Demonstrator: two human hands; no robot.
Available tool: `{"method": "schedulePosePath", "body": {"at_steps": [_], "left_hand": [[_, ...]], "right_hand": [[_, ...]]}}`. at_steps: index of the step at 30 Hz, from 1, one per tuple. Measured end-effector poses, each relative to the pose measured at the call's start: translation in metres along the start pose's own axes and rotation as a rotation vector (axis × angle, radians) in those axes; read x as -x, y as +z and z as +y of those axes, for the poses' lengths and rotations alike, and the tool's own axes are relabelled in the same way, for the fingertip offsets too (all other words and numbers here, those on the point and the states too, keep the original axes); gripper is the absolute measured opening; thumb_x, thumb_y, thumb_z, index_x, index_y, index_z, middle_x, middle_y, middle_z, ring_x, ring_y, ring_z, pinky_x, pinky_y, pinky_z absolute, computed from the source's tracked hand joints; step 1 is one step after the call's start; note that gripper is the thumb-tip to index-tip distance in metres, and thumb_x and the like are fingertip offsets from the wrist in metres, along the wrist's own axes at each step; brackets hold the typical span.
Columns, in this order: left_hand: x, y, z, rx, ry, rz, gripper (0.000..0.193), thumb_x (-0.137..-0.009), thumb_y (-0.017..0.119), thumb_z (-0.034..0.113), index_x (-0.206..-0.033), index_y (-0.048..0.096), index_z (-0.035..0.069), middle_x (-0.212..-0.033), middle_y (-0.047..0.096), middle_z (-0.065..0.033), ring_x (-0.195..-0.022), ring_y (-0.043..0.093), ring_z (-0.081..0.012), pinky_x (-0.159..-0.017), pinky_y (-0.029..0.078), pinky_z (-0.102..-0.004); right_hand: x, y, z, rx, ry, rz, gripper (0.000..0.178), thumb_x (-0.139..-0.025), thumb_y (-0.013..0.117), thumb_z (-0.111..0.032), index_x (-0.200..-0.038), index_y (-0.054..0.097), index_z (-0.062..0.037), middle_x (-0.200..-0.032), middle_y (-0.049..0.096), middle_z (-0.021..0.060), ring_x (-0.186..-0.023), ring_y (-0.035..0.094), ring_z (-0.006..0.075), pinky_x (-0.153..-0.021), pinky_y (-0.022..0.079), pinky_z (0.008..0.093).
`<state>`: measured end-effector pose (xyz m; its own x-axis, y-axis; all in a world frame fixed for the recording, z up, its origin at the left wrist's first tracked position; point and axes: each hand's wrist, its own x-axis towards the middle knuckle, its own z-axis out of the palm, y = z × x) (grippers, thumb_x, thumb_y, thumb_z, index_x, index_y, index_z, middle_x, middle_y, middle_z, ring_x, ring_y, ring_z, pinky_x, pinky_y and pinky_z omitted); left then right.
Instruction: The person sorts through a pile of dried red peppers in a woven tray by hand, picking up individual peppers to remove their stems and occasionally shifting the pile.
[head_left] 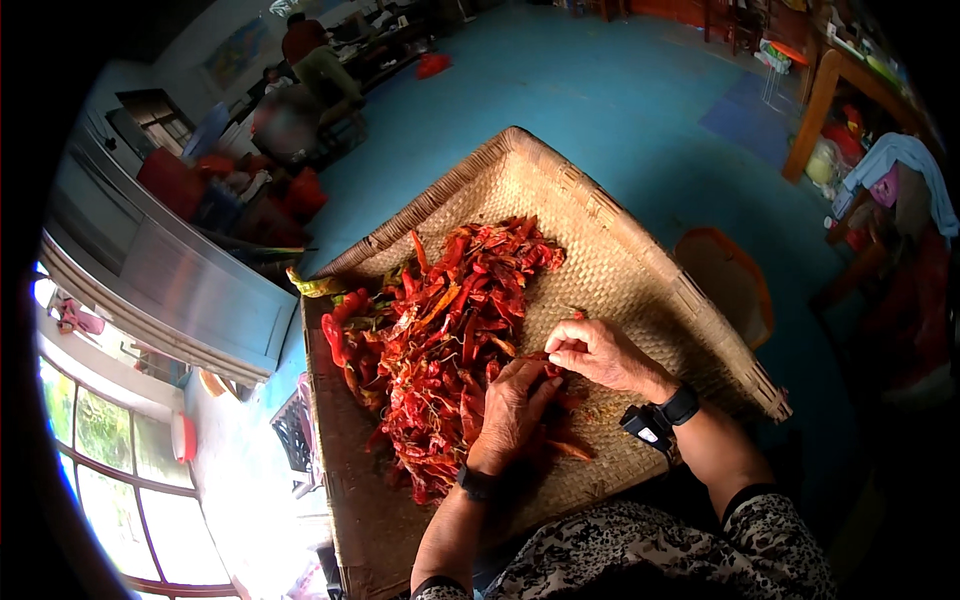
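Left edge first: a yellow-green pepper (318,286) sits at the left rim of the woven tray (610,260), with a fat red pepper (333,342) just below it, on the outer side of the pile. Next right, the main heap of dried red peppers (440,330) covers the left and middle of the tray, long axes pointing every which way. Left hand (512,408) is at the heap's right edge, back of hand up, fingers curled, looks closed on a dark red pepper (553,370). That pepper is the key bit: it's between the two hands, above and right of the left hand's knuckles, lower left of the right hand's knuckles, right by both sets of fingertips. Only a short piece shows, so I can't call its long axis. Both hands about equally near; the left seems to carry it. Below it, an orange-red pepper (570,449) lies loose on the weave, long axis running down to the right, nearer the left hand. Right hand (600,353) comes in from the right, thumb and forefinger pinched together at the dark pepper's upper end; can't tell if anything is in that pinch. Heap is left of the right hand, across the left one; to its right is bare weave up to the rim.
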<state>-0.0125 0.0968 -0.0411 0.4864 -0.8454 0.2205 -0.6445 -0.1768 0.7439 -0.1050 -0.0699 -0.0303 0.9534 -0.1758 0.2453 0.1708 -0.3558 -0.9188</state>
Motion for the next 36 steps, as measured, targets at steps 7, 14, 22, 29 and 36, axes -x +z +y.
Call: {"method": "schedulePosePath", "body": {"at_steps": [7, 14, 22, 29, 36], "left_hand": [[0.003, 0.003, -0.004, -0.095, 0.071, 0.026, 0.028, -0.077, 0.068, 0.004, -0.104, 0.062, 0.001, -0.102, 0.063, -0.0145, -0.093, 0.063, -0.0293, -0.077, 0.051, -0.0342], [0.0, 0.003, -0.001, -0.05, -0.064, -0.036, 0.026, -0.076, 0.064, 0.004, -0.101, 0.059, 0.004, -0.096, 0.063, -0.0132, -0.091, 0.062, -0.0325, -0.077, 0.051, -0.0364], [-0.007, -0.01, 0.011, 0.166, -0.093, 0.075, 0.028, -0.08, 0.058, -0.005, -0.107, 0.056, 0.002, -0.094, 0.066, -0.009, -0.086, 0.064, -0.0164, -0.073, 0.051, -0.0272], [-0.003, 0.0, 0.01, 0.217, -0.101, 0.072, 0.021, -0.082, 0.058, -0.003, -0.102, 0.06, 0.003, -0.089, 0.064, -0.0092, -0.077, 0.064, -0.0176, -0.069, 0.051, -0.0293], [-0.003, 0.003, 0.012, 0.341, -0.105, 0.142, 0.011, -0.086, 0.062, 0.003, -0.096, 0.059, 0.003, -0.084, 0.066, -0.0063, -0.077, 0.063, -0.0122, -0.068, 0.051, -0.0267]], "right_hand": [[0.002, -0.014, 0.007, -0.39, 0.073, 0.111, 0.014, -0.091, 0.059, -0.019, -0.094, 0.061, -0.0056, -0.07, 0.058, -0.0004, -0.056, 0.053, 0.0037, -0.046, 0.046, 0.0173], [0.003, -0.038, 0.008, -0.963, 0.08, 0.422, 0.011, -0.092, 0.057, -0.015, -0.093, 0.061, -0.0049, -0.081, 0.063, 0.0054, -0.061, 0.055, 0.0089, -0.055, 0.044, 0.022], [0.01, -0.1, 0.029, -1.834, -0.53, 0.465, 0.03, -0.092, 0.055, -0.018, -0.109, 0.052, 0.0075, -0.1, 0.06, 0.0164, -0.086, 0.059, 0.0208, -0.073, 0.055, 0.0277], [0.007, -0.061, 0.009, -1.094, -0.064, 0.526, 0.025, -0.091, 0.058, -0.025, -0.107, 0.061, -0.006, -0.076, 0.061, 0.0011, -0.061, 0.055, 0.0074, -0.055, 0.047, 0.0197], [0.004, -0.006, 0.002, 0.046, -0.049, 0.021, 0.034, -0.086, 0.065, -0.028, -0.109, 0.06, -0.0022, -0.089, 0.063, 0.0099, -0.078, 0.062, 0.016, -0.066, 0.053, 0.0303]]}}
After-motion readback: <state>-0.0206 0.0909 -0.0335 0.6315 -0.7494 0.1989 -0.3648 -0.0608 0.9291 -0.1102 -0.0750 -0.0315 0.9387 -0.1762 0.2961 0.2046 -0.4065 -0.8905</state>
